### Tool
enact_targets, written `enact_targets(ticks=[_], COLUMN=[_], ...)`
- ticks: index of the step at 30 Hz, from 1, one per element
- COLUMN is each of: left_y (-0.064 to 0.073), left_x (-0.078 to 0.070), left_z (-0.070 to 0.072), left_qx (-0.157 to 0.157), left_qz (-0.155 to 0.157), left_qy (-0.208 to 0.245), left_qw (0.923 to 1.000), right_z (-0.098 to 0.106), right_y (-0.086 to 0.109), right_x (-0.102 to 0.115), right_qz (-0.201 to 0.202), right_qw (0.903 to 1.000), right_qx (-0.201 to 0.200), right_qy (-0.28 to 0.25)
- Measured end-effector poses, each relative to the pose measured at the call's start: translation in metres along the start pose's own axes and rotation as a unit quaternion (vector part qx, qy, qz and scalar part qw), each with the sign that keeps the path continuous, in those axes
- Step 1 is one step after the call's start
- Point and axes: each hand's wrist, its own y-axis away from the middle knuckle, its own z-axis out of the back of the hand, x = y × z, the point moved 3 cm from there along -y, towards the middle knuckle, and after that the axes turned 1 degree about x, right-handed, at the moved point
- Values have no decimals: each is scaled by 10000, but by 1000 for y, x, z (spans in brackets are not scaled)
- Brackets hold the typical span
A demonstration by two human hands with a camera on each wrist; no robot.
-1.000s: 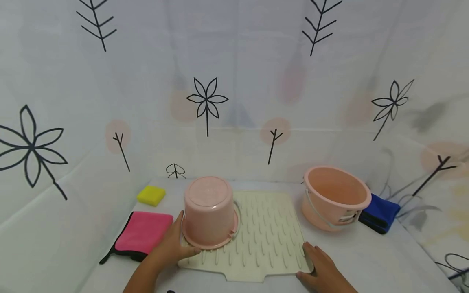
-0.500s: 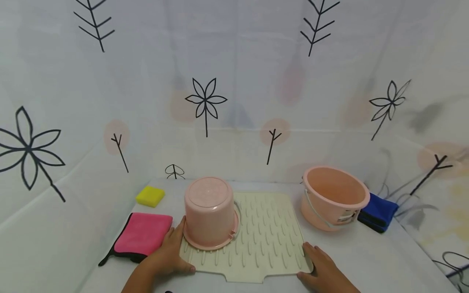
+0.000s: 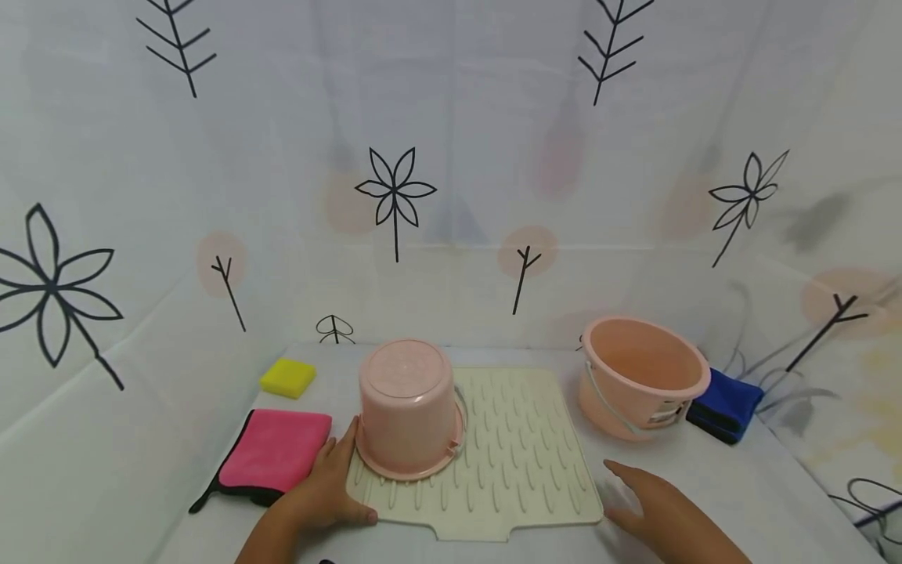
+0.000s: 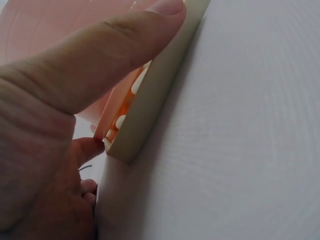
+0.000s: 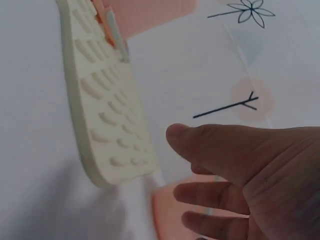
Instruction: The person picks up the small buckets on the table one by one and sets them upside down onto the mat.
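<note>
A cream draining board (image 3: 521, 446) with raised ribs lies flat on the white-covered table. On its left half a pale pink bucket (image 3: 407, 407) stands upside down, its handle toward the right. My left hand (image 3: 324, 489) touches the board's front left corner, thumb at the front edge and straight fingers along the left side by the bucket's rim. The thumb (image 4: 125, 47) lies along the board's edge in the left wrist view. My right hand (image 3: 665, 509) is just off the board's front right corner, fingers extended and holding nothing; the right wrist view shows a gap between them.
A second peach bucket (image 3: 599, 411) stands upright at the back right, with a folded blue cloth (image 3: 733, 399) beside it. On the left lie a folded pink cloth (image 3: 278, 450) and a yellow sponge (image 3: 287, 377). A patterned white curtain (image 3: 451, 172) closes off the back.
My right hand has let go of the board's right edge and moved a little right. My left thumb has slid from near the bucket's rim down to the board's front edge.
</note>
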Motion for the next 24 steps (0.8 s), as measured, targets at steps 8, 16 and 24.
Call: enact_targets(ticks=[8,16,24], left_y=[-1,-3,-5], left_x=[1,3,2], left_z=[3,1,0], left_qx=[-20,84,138], left_qz=[-66,-121,-71], left_qy=[-47,-1,-30], left_qw=[10000,9999,9999], right_z=[47,79,101], right_y=[12,14,-4], right_x=[18,34,43], right_qz=[561,1059,962], right_qw=[9915,9694,9707], right_qx=[-991,-2096,-2128], right_qy=[630,714,571])
